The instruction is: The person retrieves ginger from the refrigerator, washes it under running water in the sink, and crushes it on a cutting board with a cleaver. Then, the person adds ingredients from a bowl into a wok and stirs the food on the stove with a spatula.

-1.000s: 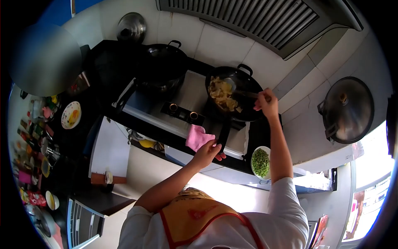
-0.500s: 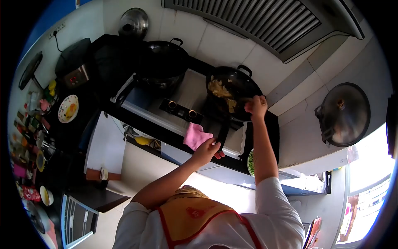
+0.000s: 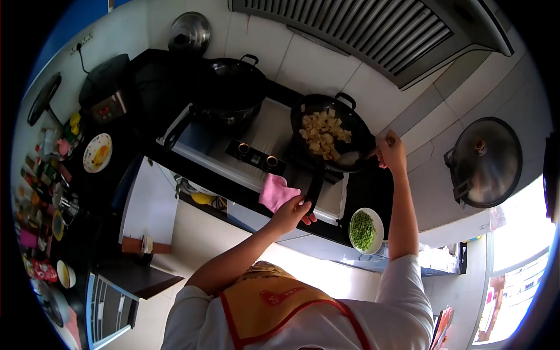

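On the right burner sits a black wok (image 3: 364,125) holding pale, browned food pieces (image 3: 322,133) spread over its middle. My left hand (image 3: 293,214) is closed around the wok's long handle (image 3: 317,191). A pink cloth (image 3: 276,192) hangs just beside that hand; whether the fingers touch it I cannot tell. My right hand (image 3: 391,153), at the wok's right rim, is closed on the handle end of a spatula (image 3: 350,158). The spatula's blade rests low in the wok, at the right edge of the food.
A bowl of chopped greens (image 3: 363,231) stands at the counter's front right. Another dark wok (image 3: 230,87) occupies the left burner. Farther left are a patterned plate (image 3: 97,153) and a rice cooker (image 3: 104,96). A lid (image 3: 486,161) hangs on the right wall; the range hood (image 3: 373,35) is overhead.
My right hand has moved right, drawing the spatula toward the wok's right rim. The food has spread out from clumps, and the bowl of greens is uncovered. My left hand stays put.
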Demonstrator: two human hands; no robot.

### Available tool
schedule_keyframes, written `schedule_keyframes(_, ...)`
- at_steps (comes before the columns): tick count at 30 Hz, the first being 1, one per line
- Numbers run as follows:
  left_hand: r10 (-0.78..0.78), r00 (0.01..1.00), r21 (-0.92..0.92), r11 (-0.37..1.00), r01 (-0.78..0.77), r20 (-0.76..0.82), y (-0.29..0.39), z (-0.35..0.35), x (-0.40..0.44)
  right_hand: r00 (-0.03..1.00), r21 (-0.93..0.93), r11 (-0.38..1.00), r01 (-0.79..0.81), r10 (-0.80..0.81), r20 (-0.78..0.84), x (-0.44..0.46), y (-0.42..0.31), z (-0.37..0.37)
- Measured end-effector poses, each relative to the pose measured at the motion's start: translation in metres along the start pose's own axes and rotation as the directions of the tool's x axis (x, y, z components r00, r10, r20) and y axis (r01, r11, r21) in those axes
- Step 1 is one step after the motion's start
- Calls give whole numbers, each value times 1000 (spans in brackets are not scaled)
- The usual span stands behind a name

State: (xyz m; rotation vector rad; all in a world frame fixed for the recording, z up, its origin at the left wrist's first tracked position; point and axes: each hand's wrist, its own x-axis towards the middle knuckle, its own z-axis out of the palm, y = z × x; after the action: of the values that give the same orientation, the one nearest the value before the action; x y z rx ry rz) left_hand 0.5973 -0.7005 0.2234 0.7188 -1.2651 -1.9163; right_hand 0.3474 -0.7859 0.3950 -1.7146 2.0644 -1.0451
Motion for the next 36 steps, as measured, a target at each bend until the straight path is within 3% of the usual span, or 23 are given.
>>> schedule_keyframes(2, 3, 1000, 2, 1000, -2, -3, 1, 0, 0, 988, 160, 979, -125, 137, -67, 6, 22, 9)
schedule_keyframes(3, 2, 1000, 3, 1000, -2, 0, -1, 1, 2, 988, 160, 979, -126, 139, -69, 13, 43, 26)
schedule_keyframes(5, 23, 1000, -54, 998, -24, -12, -6, 1, 4, 967, 521, 851, -63, 182, -179, 27, 76, 66)
schedule_keyframes(7, 10, 1000, -48, 999, -10, -16, -3, 1, 3, 972, 671, 741, -16, 169, -164, 31, 65, 94)
schedule_keyframes(9, -5, 1000, -42, 999, 4, -23, -1, 2, 1, 985, 643, 766, 3, 111, -136, 28, 48, 91)
schedule_keyframes(11, -16, 1000, -29, 999, 15, -20, 0, 1, 0, 989, 409, 900, 149, -127, -80, 18, 27, 76)
schedule_keyframes(13, 0, 1000, -37, 999, 0, -17, -2, 0, 3, 981, 321, 927, 193, -185, -58, 13, 21, 49)
schedule_keyframes(15, 6, 1000, -47, 999, -7, -14, -5, 1, 1, 990, 111, 985, 136, -130, -53, 11, 9, 22)
schedule_keyframes(16, 3, 1000, -44, 999, -3, -3, -4, 0, 1, 990, 113, 984, 136, -131, -53, 11, 10, 14)
schedule_keyframes(18, -2, 1000, -56, 998, 2, -6, -3, 0, 2, 970, -316, 935, 158, -207, -126, 17, 12, 1)
schedule_keyframes(22, -15, 1000, -39, 999, 15, 0, -4, -1, 3, 991, -132, 991, 36, -52, -121, 48, 73, 24)
schedule_keyframes(23, -12, 1000, -35, 999, 12, -2, -4, -1, 3, 994, 167, 986, 17, 1, -107, 55, 94, 44)
schedule_keyframes(24, -14, 1000, -40, 999, 14, -2, -5, -1, 3, 996, 451, 893, -8, 47, -77, 59, 103, 55)
schedule_keyframes(25, -18, 1000, -44, 999, 17, -2, -5, -1, 3, 996, 453, 891, -7, 47, -77, 58, 99, 62)
schedule_keyframes(27, -16, 1000, -43, 999, 16, -1, -4, -1, 3, 999, 674, 738, -25, 35, -1, 53, 85, 77)
schedule_keyframes(29, -18, 1000, -44, 999, 18, 2, -4, -2, 1, 999, 662, 750, 3, -36, 36, 45, 74, 69)
schedule_keyframes(31, -9, 1000, -65, 998, 10, 15, -1, -2, 0, 961, 533, 824, 191, -268, 70, 40, 64, 52)
schedule_keyframes(33, -2, 1000, -95, 995, 2, 2, -1, 0, 0, 946, 485, 844, 229, -310, 94, 37, 57, 27)
schedule_keyframes(35, 13, 1000, -111, 994, -14, -10, -6, 0, 3, 953, 315, 914, 256, -293, 75, 42, 52, 16)
schedule_keyframes(36, 16, 1000, -127, 992, -16, -1, -10, 0, 4, 947, 332, 907, 261, -307, 97, 45, 53, 21)
